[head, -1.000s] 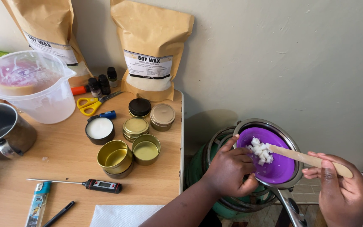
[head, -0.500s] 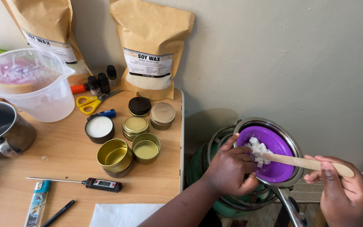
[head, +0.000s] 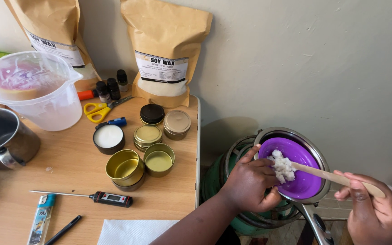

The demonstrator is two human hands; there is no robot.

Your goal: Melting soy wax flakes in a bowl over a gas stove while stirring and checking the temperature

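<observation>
Left hand gripped the near-left rim of the round purple plastic bowl, thumb over its edge. Right hand was clenched round the flat pale wooden stirring stick, whose tip sat in the one clump of white wax flakes at the bowl's left side. The bowl rested inside one steel saucepan, handle pointing toward the camera, on top of a green gas cylinder beside the wall, just off the right edge of the wooden surface.

On the surface: two open gold tins, one tin filled with white wax, three lidded tins, two brown paper pouches at the back, three small dark bottles, one pair of yellow-handled scissors, one clear plastic jug, one steel pot at the left edge, one probe thermometer, one black pen, one white napkin at the near edge. Bare wood lay open between the pot and the tins. Narrow gap between the surface's edge and the cylinder.
</observation>
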